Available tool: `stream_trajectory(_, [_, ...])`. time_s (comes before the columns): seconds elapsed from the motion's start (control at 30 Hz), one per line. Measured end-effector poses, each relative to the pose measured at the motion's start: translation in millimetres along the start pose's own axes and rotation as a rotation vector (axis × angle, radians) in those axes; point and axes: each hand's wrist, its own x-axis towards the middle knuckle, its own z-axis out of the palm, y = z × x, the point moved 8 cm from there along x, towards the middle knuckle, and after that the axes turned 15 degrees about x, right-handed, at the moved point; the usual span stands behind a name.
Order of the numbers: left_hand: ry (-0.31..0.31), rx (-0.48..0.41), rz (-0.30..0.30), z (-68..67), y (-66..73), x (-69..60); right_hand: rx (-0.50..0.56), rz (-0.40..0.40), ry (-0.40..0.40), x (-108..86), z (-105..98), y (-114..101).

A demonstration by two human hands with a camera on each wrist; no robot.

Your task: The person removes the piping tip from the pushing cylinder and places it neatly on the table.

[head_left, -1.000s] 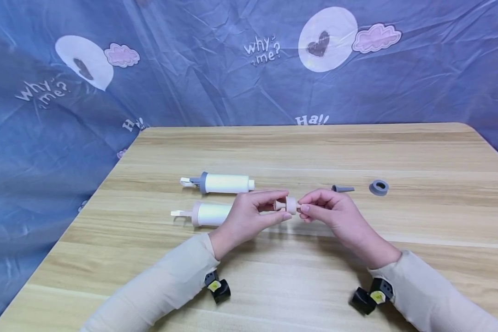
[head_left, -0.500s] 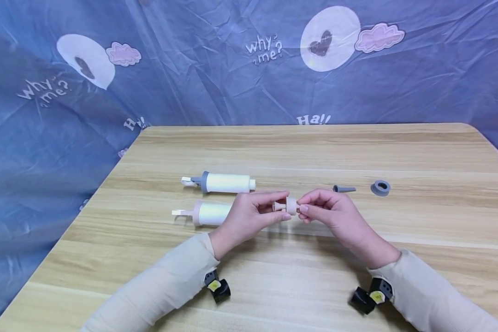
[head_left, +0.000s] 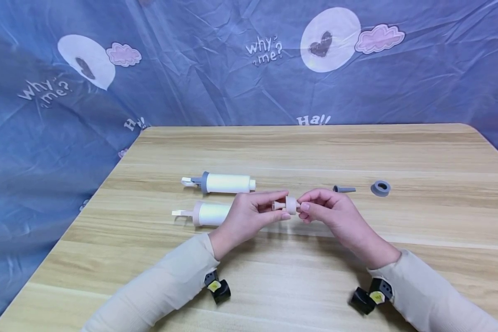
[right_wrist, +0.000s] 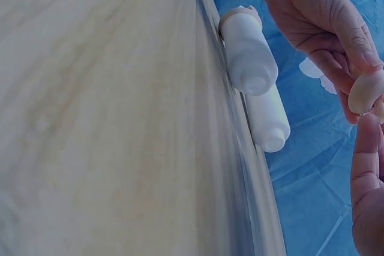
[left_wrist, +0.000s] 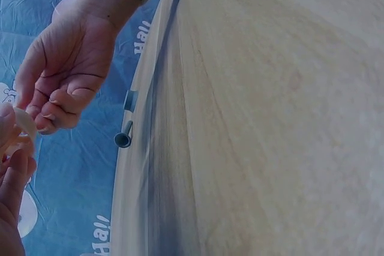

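Observation:
My left hand holds a pale pink ring-shaped cap between thumb and fingers, above the table. Through the cap runs a small pink cone-shaped nozzle, its flared end facing the left palm. My right hand pinches the nozzle's thin end on the cap's other side; the fingertips hide most of that end. In the right wrist view the cap sits between both hands' fingers. Behind the left hand lies a white tube with a pink collar, its right end hidden.
A second white tube with a grey collar lies behind the pink-collared one. Right of it on the wooden table are a grey cone nozzle and a grey ring cap. A blue printed cloth hangs behind.
Both hands stay in nearly the same place with the cap and nozzle. Only slight shifts of the right fingertips show.

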Motion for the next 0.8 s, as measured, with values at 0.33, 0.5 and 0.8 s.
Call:
stream_trajectory(0.33, [0.022, 0.009, 0.026, -1.0, 1.3, -0.7, 0.045, 0.014, 0.035, -1.6, 6, 4])
stream_trajectory(0.5, [0.032, 0.009, 0.055, -0.7, 3.5, -0.9, 0.030, 0.020, 0.031, -3.0, 12, 4])
stream_trajectory(0.8, [0.022, -0.015, 0.029, 4.9, 3.2, 0.8, 0.013, 0.020, 0.028, -4.3, 13, 5])
